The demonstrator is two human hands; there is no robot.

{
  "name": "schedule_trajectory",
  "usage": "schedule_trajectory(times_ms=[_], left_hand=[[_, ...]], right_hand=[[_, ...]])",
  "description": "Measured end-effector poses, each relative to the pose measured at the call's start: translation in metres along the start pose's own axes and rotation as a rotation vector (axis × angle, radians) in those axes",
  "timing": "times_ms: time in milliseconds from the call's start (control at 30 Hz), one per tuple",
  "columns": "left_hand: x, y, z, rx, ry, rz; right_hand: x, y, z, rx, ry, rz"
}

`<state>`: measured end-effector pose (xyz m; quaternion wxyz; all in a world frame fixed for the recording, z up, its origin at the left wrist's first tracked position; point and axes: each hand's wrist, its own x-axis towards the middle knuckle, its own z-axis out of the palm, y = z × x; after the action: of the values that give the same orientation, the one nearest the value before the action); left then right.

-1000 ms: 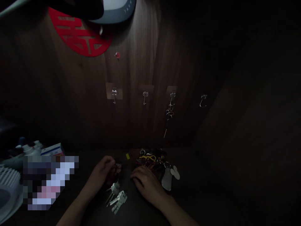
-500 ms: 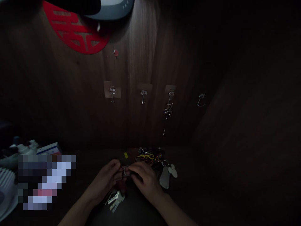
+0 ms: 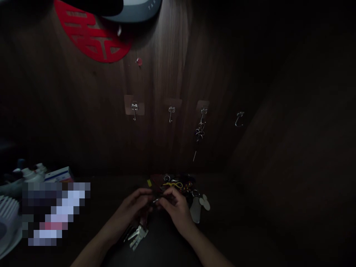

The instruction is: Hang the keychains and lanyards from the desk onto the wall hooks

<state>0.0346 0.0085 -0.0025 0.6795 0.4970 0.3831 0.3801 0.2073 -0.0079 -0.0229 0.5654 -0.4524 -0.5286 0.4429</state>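
In the dim head view, my left hand (image 3: pixel 132 205) and my right hand (image 3: pixel 176 208) meet low in the middle, fingertips pinched together. A shiny metal key ring (image 3: pixel 155 200) shows partly between them; the fingers hide the rest. Beneath my left hand lies a bunch of silver keys (image 3: pixel 138 234), with a dark red piece (image 3: pixel 144 219) just above them. Just behind my right hand is a tangle of cords and rings with a yellow cord (image 3: pixel 174 184). To that hand's right are a flat grey tag (image 3: pixel 195 210) and some pale round tags (image 3: pixel 205 202).
Metal hooks, one of them a bare hook (image 3: pixel 170 115), line the wood back wall; a bunch of rings and clips (image 3: pixel 199 132) hangs from another. White bottles (image 3: pixel 29 174), a box (image 3: pixel 59 174) and a blurred-out item stand at left. A red paper emblem (image 3: pixel 104 48) and cap (image 3: pixel 139 15) are above.
My fingers have closed in around the key ring, which showed as a clear loop before. Both hands have shifted slightly right, and my left fingers have folded over. The keys lie much as before.
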Motion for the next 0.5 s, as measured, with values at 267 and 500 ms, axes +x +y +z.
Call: schedule_trajectory(times_ms=[267, 500], left_hand=[[-0.003, 0.000, 0.013, 0.425, 0.067, 0.325], [-0.002, 0.005, 0.013, 0.365, 0.218, 0.227]], right_hand=[[0.001, -0.004, 0.006, 0.172, -0.004, 0.119], [-0.001, -0.006, 0.006, 0.042, -0.082, 0.108]])
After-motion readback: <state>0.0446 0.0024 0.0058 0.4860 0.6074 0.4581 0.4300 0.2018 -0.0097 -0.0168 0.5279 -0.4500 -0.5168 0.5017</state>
